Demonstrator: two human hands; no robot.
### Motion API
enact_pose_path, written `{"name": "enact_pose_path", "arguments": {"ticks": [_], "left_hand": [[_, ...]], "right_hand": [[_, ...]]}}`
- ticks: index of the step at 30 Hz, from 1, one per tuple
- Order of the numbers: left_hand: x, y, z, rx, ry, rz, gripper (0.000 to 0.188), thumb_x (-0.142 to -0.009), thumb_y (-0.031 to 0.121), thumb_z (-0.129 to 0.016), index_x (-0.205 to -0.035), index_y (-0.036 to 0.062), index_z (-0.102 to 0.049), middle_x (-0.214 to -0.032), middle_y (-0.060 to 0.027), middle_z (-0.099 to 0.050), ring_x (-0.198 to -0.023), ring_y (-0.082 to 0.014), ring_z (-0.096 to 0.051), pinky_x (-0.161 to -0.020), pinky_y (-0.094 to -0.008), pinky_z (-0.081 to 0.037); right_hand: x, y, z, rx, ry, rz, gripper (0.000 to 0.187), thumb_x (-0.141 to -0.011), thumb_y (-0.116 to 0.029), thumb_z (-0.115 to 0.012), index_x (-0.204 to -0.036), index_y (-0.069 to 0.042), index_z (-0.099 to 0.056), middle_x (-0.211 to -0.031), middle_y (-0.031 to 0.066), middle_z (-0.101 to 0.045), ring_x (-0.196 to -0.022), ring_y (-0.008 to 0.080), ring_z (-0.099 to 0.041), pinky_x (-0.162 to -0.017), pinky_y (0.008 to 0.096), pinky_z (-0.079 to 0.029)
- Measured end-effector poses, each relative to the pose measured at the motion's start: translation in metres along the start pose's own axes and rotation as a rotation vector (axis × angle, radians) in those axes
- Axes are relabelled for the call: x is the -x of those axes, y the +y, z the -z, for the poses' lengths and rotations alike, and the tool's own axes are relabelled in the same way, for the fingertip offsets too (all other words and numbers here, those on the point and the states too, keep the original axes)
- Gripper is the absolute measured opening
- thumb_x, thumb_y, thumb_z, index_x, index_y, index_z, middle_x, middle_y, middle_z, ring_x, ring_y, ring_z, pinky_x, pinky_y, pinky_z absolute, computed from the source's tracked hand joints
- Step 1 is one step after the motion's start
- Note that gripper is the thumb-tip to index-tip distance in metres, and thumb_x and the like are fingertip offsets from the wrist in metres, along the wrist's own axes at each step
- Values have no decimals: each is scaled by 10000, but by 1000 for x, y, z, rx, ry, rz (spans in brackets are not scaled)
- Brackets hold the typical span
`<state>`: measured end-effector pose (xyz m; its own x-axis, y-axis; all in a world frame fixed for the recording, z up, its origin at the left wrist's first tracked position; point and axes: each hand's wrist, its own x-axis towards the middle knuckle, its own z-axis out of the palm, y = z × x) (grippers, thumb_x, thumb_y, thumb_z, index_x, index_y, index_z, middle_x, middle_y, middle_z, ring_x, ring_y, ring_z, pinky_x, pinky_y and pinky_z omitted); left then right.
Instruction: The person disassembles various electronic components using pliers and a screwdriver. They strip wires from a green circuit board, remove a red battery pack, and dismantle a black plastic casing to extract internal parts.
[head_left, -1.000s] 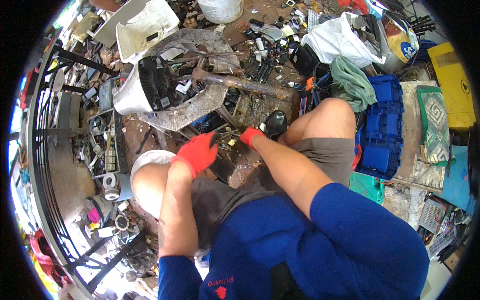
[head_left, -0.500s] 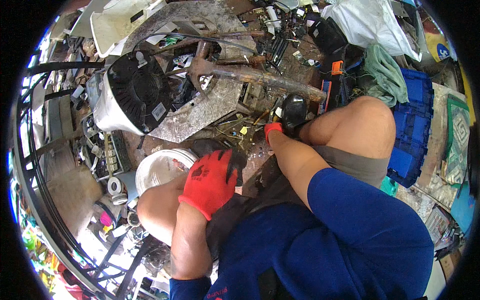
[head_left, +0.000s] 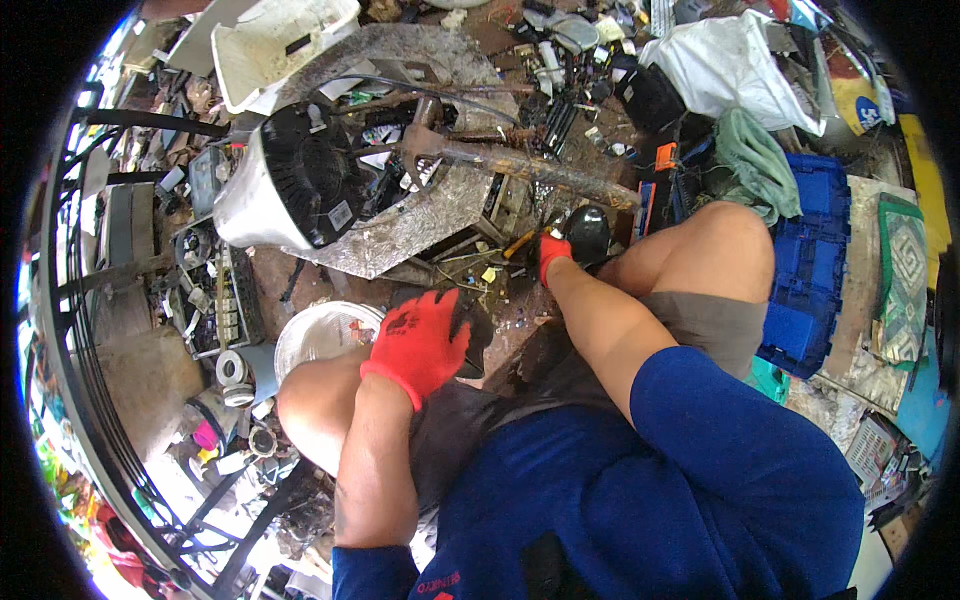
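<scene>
My left hand (head_left: 418, 345), in a red glove with dark fingertips, is over my left knee, beside a white bucket (head_left: 325, 332). Its fingers curl inward around a dark shape at its right side, which I cannot make out. My right hand (head_left: 553, 252), also red-gloved, reaches down to the ground beside my black shoe (head_left: 586, 236). Next to it lies a thin tool with an orange handle (head_left: 519, 244); most of the right hand's fingers are hidden. Ahead, a rusty metal pipe (head_left: 540, 170) with a crosspiece lies over a worn metal plate (head_left: 375, 243).
A white-and-black appliance housing (head_left: 290, 180) stands at the left of the plate. Blue plastic crates (head_left: 810, 270), a green cloth (head_left: 752, 160) and a white sack (head_left: 735, 70) are at the right. Scattered electronic scrap (head_left: 215, 300) and black rails (head_left: 80, 380) line the left.
My right hand has moved slightly forward, closer to the orange-handled tool. My left hand stays over the knee with fingers curled. The whole view has shifted a little.
</scene>
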<state>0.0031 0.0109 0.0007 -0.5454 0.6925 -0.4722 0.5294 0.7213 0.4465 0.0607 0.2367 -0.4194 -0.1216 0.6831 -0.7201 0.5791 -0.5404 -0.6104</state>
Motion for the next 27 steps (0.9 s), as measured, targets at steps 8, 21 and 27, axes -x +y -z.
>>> {"name": "enact_pose_path", "arguments": {"ticks": [8, 21, 27], "left_hand": [[9, 2, -16, 53, 73, 74, 560, -919, 351, -548, -1344, -8, -488, -1259, -266, -569, -1178, -409, -539, -1014, -435, -428], [-1, -16, -48, 751, 148, -78, 373, -980, 241, -569, -1263, -2, -577, -1119, -78, -671, -1000, -145, -615, -869, -323, -504], [-6, 16, -52, 1454, 14, -238, 345, -1033, 287, -483, -1262, 34, -534, -1116, -44, -631, -974, -132, -608, -832, -304, -509]], "right_hand": [[45, -108, 70, 698, -807, 884, 176, -796, -215, -685, -701, -75, -636, -661, 123, -610, -589, 278, -558, -573, 400, -446], [309, -181, 173, -60, -1040, 193, 239, -903, -277, -632, -1037, -79, -635, -674, 11, -558, -562, 147, -508, -478, 314, -395], [323, -188, 177, -14, -1184, 582, 233, -967, -176, -589, -1170, -68, -551, -964, -3, -601, -796, 83, -542, -630, 269, -472]]}}
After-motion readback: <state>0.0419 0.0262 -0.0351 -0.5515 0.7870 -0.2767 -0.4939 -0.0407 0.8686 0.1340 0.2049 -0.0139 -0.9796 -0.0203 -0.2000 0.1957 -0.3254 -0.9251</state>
